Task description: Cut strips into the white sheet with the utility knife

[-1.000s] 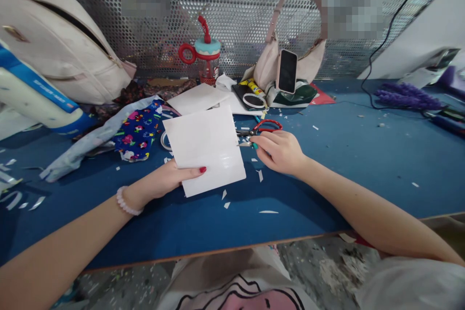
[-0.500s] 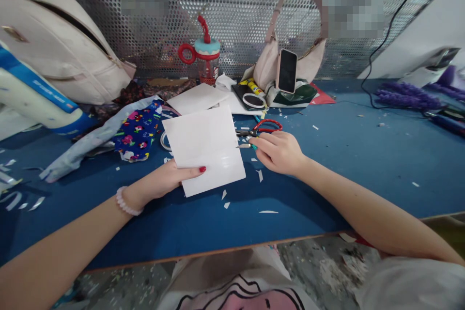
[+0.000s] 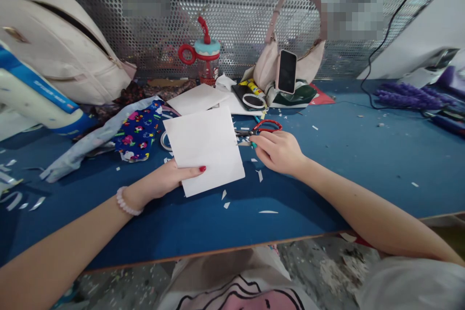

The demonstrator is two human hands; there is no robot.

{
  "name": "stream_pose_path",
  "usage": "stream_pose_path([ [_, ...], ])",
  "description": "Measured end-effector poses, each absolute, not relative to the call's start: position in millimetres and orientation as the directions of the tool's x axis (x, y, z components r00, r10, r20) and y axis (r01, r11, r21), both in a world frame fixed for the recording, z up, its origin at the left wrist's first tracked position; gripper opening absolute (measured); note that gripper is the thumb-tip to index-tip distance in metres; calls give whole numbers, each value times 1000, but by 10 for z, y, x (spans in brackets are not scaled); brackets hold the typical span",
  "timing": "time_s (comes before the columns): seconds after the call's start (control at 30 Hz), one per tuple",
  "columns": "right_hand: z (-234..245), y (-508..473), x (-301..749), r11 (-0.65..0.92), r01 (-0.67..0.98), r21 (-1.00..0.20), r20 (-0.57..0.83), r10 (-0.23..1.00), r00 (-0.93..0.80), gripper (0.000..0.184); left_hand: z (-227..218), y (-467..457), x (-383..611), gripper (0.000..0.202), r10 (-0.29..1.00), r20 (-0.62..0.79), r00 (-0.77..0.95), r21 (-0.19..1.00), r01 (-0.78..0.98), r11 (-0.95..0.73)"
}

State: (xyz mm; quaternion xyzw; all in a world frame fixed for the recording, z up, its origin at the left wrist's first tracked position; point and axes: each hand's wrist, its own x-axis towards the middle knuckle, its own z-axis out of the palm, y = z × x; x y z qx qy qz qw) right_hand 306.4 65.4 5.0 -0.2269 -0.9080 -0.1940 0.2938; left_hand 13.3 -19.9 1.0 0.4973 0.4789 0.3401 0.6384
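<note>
A white sheet of stiff paper (image 3: 207,140) is tilted up above the table, its lower left edge between the thumb and fingers of my left hand (image 3: 174,174). The thumb lies across its face; the other fingers are hidden behind. In my right hand (image 3: 278,151) is a small craft knife (image 3: 244,144), its thin blade pointing left at the sheet's right edge. Most of its handle is covered by my fingers, with a bit of teal showing. Red-handled scissors (image 3: 268,126) lie just beyond that hand. I cannot tell whether the blade touches the paper.
Paper scraps (image 3: 259,175) are scattered over the blue table (image 3: 327,193). Patterned cloth (image 3: 136,131) lies left, beside a tape roll (image 3: 165,141). Behind stand a red-handled cup (image 3: 208,58), a handbag (image 3: 265,60) with a phone (image 3: 286,71), and a backpack (image 3: 69,43). Purple flowers (image 3: 410,95) lie right.
The craft knife's blade has turned slightly and sits a little higher at the sheet's edge. The sheet has tilted a touch, losing its shine. Both hands stay nearly in place.
</note>
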Motion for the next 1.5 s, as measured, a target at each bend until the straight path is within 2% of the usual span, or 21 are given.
stream_pose_path([
  [0.37,26,665,3062,817,531,226,589,320,-742,30,79,-205,187,78,917,-287,275,956,18,294],
  [0.83,29,671,3072,845,509,166,575,336,-746,30,68,-203,193,78,917,-290,275,952,-17,306],
  [1.13,52,666,3077,854,483,196,601,284,-747,28,75,-195,194,76,913,-304,270,944,-45,328],
  [1.4,116,709,3114,842,442,308,657,148,-739,28,80,-186,144,63,915,-336,223,929,-85,361],
  [1.5,142,718,3130,838,439,323,674,121,-728,27,102,-190,137,64,919,-331,213,930,-89,355],
])
